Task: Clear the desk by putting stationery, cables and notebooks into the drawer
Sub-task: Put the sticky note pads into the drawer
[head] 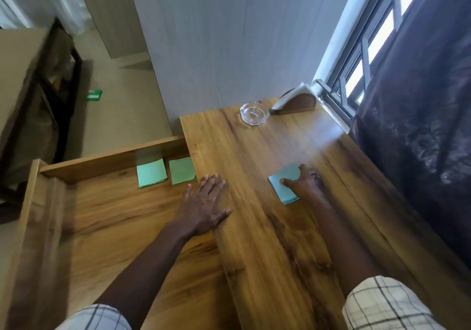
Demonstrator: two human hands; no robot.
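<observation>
The right grip [304,184] pinches a pale teal square pad of sticky notes [286,172]. The thumb lies across the pad's top face and the fingers are curled over its right edge. The pad lies flat on the brown wood-grain counter [267,227], about midway between the counter's left and right edges.

The left grip [204,202] is spread, palm down, fingers straight. It rests on the left edge of the counter and holds nothing.

An open wooden drawer [114,156] extends from the counter's left edge. Two more items lie flat on the drawer floor, side by side against its far wall: a green square pad [151,173] and a second green square pad [181,170]. The second lies just beside the counter's edge.

At the far edge of the counter stands a clear round glass ashtray [254,114]. Near the far right corner stands a brown wooden holder with white paper [295,102].
</observation>
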